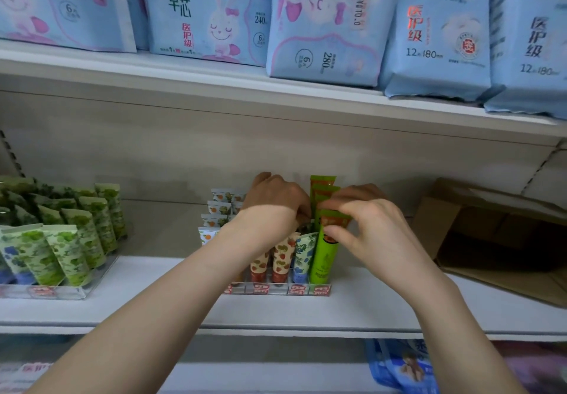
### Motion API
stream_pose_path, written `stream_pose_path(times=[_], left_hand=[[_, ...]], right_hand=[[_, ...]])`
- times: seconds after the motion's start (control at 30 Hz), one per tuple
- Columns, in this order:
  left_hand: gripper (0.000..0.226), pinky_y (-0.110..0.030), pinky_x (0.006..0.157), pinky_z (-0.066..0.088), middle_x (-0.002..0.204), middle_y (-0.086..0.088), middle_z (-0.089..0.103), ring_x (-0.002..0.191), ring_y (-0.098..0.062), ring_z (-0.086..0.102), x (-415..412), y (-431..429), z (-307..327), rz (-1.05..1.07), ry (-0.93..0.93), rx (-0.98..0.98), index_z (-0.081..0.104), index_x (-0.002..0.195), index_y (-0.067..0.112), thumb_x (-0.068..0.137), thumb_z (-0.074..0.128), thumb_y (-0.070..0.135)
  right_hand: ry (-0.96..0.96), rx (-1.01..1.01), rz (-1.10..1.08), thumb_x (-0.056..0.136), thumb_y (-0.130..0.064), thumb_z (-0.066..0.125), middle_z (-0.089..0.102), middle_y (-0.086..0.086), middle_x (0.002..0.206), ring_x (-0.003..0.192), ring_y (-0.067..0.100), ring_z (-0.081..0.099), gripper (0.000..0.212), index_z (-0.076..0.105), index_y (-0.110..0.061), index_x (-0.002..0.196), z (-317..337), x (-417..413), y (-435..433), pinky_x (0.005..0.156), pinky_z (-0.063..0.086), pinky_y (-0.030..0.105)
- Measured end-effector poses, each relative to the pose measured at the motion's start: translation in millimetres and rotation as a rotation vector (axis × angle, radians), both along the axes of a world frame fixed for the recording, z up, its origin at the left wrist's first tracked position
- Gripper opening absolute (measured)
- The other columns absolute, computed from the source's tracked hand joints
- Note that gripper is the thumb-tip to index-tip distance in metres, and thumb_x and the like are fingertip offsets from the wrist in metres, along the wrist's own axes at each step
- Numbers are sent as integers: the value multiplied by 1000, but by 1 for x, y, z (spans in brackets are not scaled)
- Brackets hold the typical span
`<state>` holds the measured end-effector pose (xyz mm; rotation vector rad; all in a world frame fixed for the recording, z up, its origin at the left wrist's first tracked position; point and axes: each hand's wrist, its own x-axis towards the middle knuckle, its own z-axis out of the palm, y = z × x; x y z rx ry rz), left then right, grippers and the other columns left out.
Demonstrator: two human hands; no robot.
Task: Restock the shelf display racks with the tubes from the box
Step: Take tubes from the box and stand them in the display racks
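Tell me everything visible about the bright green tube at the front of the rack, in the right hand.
The green tube looks like glossy plastic, bright green, with an orange band and a flat crimped end on top and dark print lower down. It stands upright at the front of the rightmost lane of the clear rack. The right hand pinches its upper part. Behind it stand similar tubes; a blue-flowered tube stands close on its left.
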<state>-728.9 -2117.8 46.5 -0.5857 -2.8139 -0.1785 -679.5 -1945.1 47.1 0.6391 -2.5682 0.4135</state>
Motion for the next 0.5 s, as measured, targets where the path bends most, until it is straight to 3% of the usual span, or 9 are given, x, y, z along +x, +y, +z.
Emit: stream_pose_path(times=[0.13, 0.23, 0.33, 0.5], left_hand=[[18, -38, 114, 22, 106, 9, 70, 108, -20, 54, -1, -3, -1, -17, -35, 30, 71, 102, 40, 92, 56, 41], [21, -30, 96, 40, 105, 6, 72, 100, -21, 58, -3, -11, 1, -4, 32, 180, 72, 102, 36, 93, 54, 38], [16, -27, 82, 44, 98, 5, 74, 96, -20, 61, -6, -25, 5, 10, 118, 407, 75, 96, 30, 91, 61, 25], [17, -29, 84, 44, 101, 6, 73, 100, -20, 56, -12, -27, 4, 37, 67, 278, 74, 100, 33, 92, 59, 30]], right_hand=[[-12, -18, -2, 79, -26, 77, 68, -4, 110, 108, 18, 57, 31, 73, -22, 110, 1, 1, 2, 90, 43, 29], [-38, -112, 21, 85, -35, 71, 69, -8, 107, 103, 11, 60, 29, 72, -24, 112, 6, 5, 4, 87, 47, 28], [-49, -159, 19, 91, -35, 63, 69, -9, 105, 98, 10, 60, 23, 72, -27, 111, 11, 5, 7, 80, 48, 28], [-48, -102, -37, 93, -35, 60, 67, -9, 110, 103, 10, 57, 22, 72, -30, 110, 17, 1, 2, 82, 43, 25]])
